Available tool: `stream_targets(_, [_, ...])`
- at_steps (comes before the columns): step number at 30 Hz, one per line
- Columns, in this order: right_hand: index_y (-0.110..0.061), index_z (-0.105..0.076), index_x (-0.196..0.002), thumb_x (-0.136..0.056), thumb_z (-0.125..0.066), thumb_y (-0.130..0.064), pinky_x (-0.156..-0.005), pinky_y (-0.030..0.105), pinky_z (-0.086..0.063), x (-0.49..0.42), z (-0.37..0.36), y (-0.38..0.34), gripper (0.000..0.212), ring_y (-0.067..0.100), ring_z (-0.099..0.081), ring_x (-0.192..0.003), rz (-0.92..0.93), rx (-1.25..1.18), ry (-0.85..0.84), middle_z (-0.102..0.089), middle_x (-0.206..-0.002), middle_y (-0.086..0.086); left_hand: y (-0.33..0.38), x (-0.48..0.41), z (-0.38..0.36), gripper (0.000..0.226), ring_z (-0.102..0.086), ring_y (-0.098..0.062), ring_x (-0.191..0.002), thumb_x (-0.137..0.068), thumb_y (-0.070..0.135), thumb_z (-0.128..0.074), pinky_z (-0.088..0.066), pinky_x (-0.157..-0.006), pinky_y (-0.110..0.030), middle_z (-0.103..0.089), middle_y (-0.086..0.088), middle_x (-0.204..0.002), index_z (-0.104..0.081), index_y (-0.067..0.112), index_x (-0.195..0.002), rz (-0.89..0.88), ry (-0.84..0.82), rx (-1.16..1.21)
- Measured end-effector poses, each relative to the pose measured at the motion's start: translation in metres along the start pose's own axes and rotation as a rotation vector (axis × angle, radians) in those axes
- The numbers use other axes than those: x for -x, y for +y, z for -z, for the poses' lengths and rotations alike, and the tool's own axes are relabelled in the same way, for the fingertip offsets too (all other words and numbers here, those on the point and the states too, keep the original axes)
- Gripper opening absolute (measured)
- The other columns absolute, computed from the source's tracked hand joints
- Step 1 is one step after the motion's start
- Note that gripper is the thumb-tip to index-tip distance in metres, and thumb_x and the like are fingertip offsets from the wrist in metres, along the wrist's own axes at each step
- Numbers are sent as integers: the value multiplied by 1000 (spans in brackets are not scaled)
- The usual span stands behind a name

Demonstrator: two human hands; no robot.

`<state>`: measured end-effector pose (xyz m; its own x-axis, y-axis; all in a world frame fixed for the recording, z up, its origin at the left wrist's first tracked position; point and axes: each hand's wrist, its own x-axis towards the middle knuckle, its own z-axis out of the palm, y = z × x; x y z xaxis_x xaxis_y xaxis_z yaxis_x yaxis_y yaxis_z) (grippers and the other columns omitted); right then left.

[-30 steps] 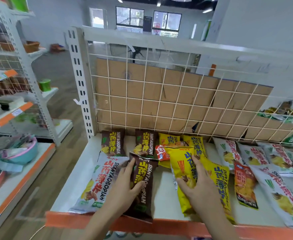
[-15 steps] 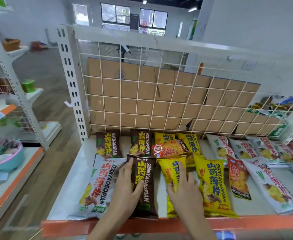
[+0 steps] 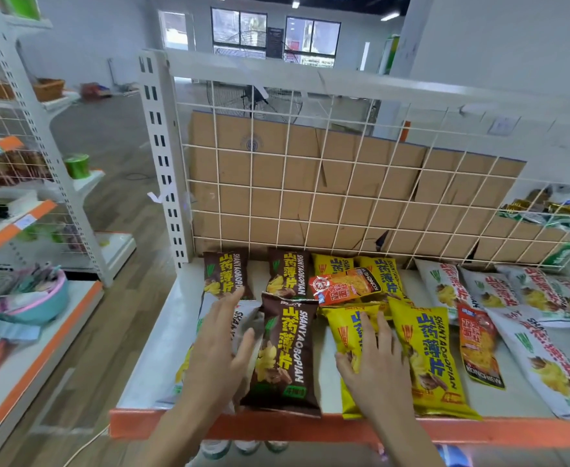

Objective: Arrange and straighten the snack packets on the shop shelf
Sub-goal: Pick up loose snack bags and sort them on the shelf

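Pressing down at seven o'clock, just behind the orange front rail (image 3: 276,429) of the white metal shelf (image 3: 148,358), the left hand (image 3: 219,345) lies with its grip spread flat on a white foil snack packet (image 3: 244,318). Its thumb is against the tall brown foil packet (image 3: 283,352), seemingly to square the two. At five o'clock the right hand (image 3: 374,365), grip also spread, pins a yellow foil packet (image 3: 349,326). Farther off, at twelve, a red-orange packet (image 3: 344,286) lies crosswise and unsorted.
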<state>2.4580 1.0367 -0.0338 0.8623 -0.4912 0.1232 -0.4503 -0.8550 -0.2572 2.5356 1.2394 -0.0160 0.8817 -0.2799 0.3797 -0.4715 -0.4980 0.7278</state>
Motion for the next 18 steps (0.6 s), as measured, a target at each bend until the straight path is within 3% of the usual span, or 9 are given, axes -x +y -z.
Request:
stream_targets(3, [-19,-36,-141,-80,-62,-48,-98,48,-40,-2,3,2,72,32,-40,-131,46,-30,120,-35,-147,11,-13,-4,11,52,-47,-19,-118,-82,41,-45,-36,-97,-30,-50,3,-128,-49,19,-130,23,18,-165])
stream_targets(7, [-24,-38,-139,-80,-31,-58,-99,44,-38,-4,17,0,69,26,-41,-129,98,-24,146,-42,-142,6,-17,-5,14,60,-44,-30,-124,-78,45,-51,-40,-95,-44,-44,-7,-140,-47,20,-132,114,-47,-336])
stream_targets(11, [-24,-44,-136,-78,-29,-56,-94,40,-42,-6,24,0,68,23,-52,-118,140,-21,165,-55,-128,2,-22,-6,8,80,-21,-25,-140,-84,50,-54,-33,-105,-37,-11,-5,-156,-10,27,-148,191,-252,-521])
stream_targets(14, [-24,-45,-134,-79,-32,-53,-90,39,-43,-4,31,-3,63,21,-54,-115,162,-32,205,-57,-126,-1,-23,-4,7,90,-27,-25,-136,-82,55,-54,-40,-98,-33,0,-2,-157,2,31,-148,208,-288,-577])
stream_targets(18, [-22,-48,-132,-79,-36,-51,-91,40,-45,3,34,-3,61,22,-56,-112,159,-53,241,-59,-122,1,-21,-5,7,90,-38,-25,-127,-82,50,-56,-46,-87,-31,2,-1,-156,4,33,-147,241,-307,-598])
